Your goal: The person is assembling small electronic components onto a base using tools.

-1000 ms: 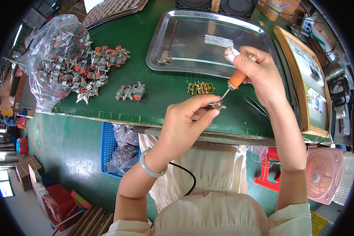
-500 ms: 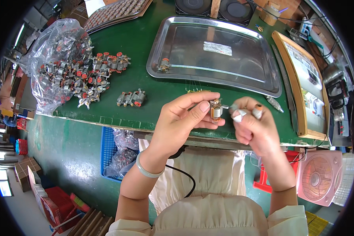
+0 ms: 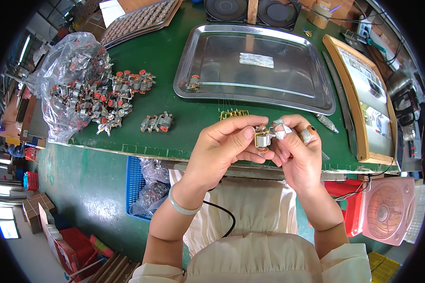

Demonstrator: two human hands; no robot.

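My left hand (image 3: pixel 224 144) pinches a small silver-bodied metal component (image 3: pixel 263 140) between thumb and fingers, above the bench's front edge. A brass-coloured strip shows along the component's side, and a reddish part sits at its lower end. My right hand (image 3: pixel 298 148) closes on the component's right side, its thumb and index finger pressed together there. White wrapping covers a right fingertip, and another finger wears a brownish band. Whether those fingers also hold a small piece is hidden. Just beyond my left hand lie several brass-coloured frames (image 3: pixel 233 114).
A steel tray (image 3: pixel 278 89) lies ahead with one similar component (image 3: pixel 193 83) inside. More components (image 3: pixel 157 121) form a short row at left, beside a loose pile (image 3: pixel 111 101) and a plastic bag (image 3: pixel 71 61). A wooden-framed board (image 3: pixel 363 94) is at right; a blue basket (image 3: pixel 135 184) stands below.
My right hand has come left and now meets the component in my left hand. The component has turned slightly. The whole view has shifted a little.
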